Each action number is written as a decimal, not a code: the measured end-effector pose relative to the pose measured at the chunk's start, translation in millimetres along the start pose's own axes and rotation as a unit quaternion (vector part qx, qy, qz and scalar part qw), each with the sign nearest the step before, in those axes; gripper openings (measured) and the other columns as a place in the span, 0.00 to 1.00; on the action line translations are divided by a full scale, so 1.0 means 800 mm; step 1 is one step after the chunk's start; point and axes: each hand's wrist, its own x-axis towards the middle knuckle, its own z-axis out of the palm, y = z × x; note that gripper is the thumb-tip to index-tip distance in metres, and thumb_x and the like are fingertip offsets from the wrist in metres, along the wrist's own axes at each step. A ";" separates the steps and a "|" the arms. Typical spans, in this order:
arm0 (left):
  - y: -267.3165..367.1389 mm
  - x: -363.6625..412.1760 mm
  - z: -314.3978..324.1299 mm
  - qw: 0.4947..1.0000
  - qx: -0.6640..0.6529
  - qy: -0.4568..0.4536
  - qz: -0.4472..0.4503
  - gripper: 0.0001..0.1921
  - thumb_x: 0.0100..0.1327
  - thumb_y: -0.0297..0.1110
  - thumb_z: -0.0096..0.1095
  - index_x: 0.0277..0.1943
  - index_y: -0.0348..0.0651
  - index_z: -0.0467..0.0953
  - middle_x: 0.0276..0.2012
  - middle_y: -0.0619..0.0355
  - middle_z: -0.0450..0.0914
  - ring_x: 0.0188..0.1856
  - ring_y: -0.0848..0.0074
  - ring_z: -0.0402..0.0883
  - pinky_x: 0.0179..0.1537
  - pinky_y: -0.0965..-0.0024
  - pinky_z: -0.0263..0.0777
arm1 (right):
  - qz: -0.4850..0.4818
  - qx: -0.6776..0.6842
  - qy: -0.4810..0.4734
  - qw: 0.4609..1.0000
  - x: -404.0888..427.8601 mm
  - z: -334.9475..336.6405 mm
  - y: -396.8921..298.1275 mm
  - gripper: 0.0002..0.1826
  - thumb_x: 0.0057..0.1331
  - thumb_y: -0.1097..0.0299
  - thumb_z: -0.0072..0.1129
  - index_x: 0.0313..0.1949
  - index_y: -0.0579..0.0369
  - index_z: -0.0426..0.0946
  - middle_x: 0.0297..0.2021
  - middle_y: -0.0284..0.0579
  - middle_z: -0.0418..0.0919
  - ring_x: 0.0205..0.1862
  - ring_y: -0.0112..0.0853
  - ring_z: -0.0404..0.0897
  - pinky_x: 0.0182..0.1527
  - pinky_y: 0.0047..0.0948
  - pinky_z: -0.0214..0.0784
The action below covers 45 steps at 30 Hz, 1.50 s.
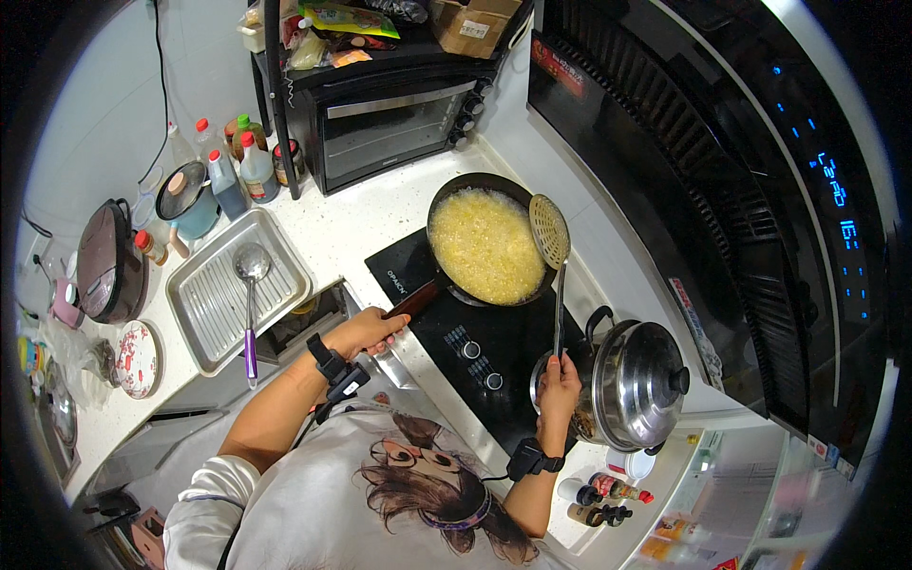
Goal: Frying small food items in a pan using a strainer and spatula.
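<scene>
My left hand (pixel 369 330) is closed around the dark wooden handle of a black wok (pixel 437 187) on the black induction cooktop (pixel 456 356). Yellowish, foaming liquid (pixel 487 242) bubbles in the wok; anything beneath the foam is hidden. In my right hand (pixel 559 392) is the handle of a perforated metal skimmer (pixel 549 231), whose round head rests at or just above the wok's right rim. A lidded stainless steel pot (pixel 638 385) stands close to the right of my right hand.
A metal tray (pixel 206 313) at left holds a purple-handled ladle (pixel 251 313). Sauce bottles (pixel 258 171), a small blue pot (pixel 194 214) and a plate (pixel 137 359) stand around it. A black toaster oven (pixel 392 128) is behind. The range hood (pixel 662 178) hangs at right; seasoning bottles (pixel 605 495) stand below the steel pot.
</scene>
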 end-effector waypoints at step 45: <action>0.001 0.001 0.000 1.000 0.024 -0.008 -0.012 0.23 0.63 0.53 0.55 0.35 0.36 0.74 0.19 0.68 0.67 0.15 0.88 0.61 0.13 0.83 0.53 | -0.017 -0.032 0.002 0.999 0.010 -0.001 0.006 0.20 0.67 0.63 0.53 0.54 0.62 0.69 0.22 0.29 0.68 0.18 0.15 0.61 0.17 0.15 0.51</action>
